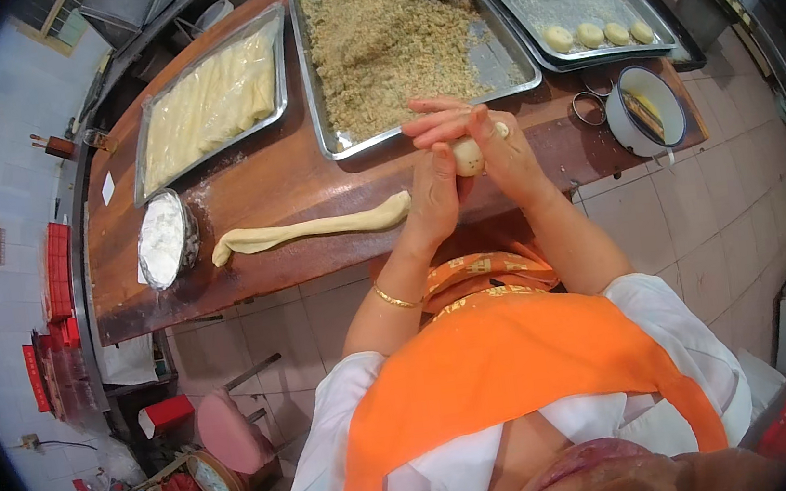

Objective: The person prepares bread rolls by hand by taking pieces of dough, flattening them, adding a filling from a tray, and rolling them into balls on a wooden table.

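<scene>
One ball (468,157) is held between the left hand (434,190) and right hand (511,159), just in front of the filling tray (510,59); right fingers extended, left ones mostly hidden. Probably light, soft, easily dented: best cradled between palms.

Likely a bakery kitchen: dough strips (212,101), flour bowl (190,243), metal tray (502,56), wooden table (295,191).

A ball of dough (468,156), pale cream and smooth, with a few dark specks on its visible face, is cupped between the left grip (437,187) and the right grip (513,162). It looks rounded, though palms and fingers cover much of it, and it is held up off the tabletop (299,183), near its front edge.
</scene>
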`<move>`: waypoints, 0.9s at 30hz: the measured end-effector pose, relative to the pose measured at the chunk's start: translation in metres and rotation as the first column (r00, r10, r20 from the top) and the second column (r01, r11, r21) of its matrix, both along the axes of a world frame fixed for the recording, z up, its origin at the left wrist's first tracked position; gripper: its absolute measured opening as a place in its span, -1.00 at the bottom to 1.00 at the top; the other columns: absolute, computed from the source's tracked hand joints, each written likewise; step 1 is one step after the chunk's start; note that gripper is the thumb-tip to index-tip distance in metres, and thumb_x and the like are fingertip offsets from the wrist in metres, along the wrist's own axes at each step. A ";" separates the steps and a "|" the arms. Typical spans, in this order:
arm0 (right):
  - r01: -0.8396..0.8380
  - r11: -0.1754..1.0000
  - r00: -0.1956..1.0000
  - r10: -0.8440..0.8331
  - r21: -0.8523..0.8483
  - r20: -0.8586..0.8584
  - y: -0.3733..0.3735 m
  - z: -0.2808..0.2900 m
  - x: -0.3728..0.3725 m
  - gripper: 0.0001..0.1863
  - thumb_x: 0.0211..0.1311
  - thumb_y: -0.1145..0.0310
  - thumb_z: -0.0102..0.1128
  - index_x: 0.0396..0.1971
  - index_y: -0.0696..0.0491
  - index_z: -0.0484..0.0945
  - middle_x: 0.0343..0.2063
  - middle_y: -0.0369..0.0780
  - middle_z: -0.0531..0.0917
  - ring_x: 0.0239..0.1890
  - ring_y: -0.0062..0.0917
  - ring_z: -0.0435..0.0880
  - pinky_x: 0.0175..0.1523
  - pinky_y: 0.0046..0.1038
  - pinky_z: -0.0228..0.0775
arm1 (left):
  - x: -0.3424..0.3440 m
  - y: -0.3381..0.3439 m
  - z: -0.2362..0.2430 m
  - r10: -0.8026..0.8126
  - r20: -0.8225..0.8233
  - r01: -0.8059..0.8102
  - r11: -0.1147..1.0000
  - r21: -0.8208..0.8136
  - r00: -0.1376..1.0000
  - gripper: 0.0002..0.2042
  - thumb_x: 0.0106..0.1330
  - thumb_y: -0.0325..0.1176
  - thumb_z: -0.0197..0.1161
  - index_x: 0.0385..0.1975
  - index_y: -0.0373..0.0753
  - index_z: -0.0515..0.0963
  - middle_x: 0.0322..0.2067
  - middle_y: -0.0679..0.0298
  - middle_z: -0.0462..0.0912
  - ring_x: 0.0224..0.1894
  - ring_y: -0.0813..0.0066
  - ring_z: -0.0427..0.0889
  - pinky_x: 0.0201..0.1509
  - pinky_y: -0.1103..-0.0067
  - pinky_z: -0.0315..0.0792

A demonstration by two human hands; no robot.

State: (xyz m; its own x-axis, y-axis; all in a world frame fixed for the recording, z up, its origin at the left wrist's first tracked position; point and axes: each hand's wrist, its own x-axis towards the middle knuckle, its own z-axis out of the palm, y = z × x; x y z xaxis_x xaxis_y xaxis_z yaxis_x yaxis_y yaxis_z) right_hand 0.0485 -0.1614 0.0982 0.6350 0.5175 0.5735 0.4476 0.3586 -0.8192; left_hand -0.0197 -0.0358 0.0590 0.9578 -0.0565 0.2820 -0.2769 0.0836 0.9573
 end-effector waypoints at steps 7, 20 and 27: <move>0.444 0.865 0.866 -0.347 -0.233 0.361 -0.005 0.016 0.000 -0.57 0.49 0.08 -0.01 -0.32 0.11 0.71 -0.35 -0.14 0.73 -0.15 -0.42 0.68 0.03 -0.31 0.44 | -0.002 -0.020 0.005 0.185 0.002 -0.180 0.957 -0.228 0.983 -0.56 0.52 0.02 0.00 0.08 -0.27 0.37 -0.13 0.25 0.55 -0.13 0.57 0.55 -0.14 0.60 0.46; 0.095 0.932 0.987 -0.134 -0.350 -0.091 -0.021 0.014 0.007 -0.87 0.24 0.50 0.30 -0.25 0.18 0.56 -0.45 -0.27 0.65 -0.48 -0.71 0.61 -0.36 -0.62 0.42 | -0.006 -0.001 0.019 -0.096 -0.092 -0.015 0.607 -0.794 0.991 -0.60 0.55 -0.07 -0.02 0.16 -0.24 0.28 -0.19 0.21 0.58 -0.27 0.50 0.59 -0.25 0.59 0.51; 0.166 0.921 0.964 -0.076 -0.353 0.255 -0.022 0.022 0.008 -0.90 0.15 0.54 0.31 -0.34 0.15 0.59 -0.46 -0.25 0.60 -0.47 -0.55 0.56 -0.37 -0.52 0.37 | -0.010 0.016 0.002 -0.007 -0.168 -0.069 0.895 -0.441 0.986 -0.60 0.57 0.02 -0.11 0.14 -0.16 0.29 -0.18 0.19 0.56 -0.35 0.48 0.56 -0.35 0.61 0.48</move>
State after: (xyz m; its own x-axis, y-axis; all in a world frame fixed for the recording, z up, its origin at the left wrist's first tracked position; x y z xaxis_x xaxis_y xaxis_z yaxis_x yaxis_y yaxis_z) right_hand 0.0563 -0.1831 0.1205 0.5791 0.6478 0.4950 0.6609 -0.0175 -0.7502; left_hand -0.0293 -0.0198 0.0613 0.9913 0.0686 0.1124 -0.1317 0.5044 0.8534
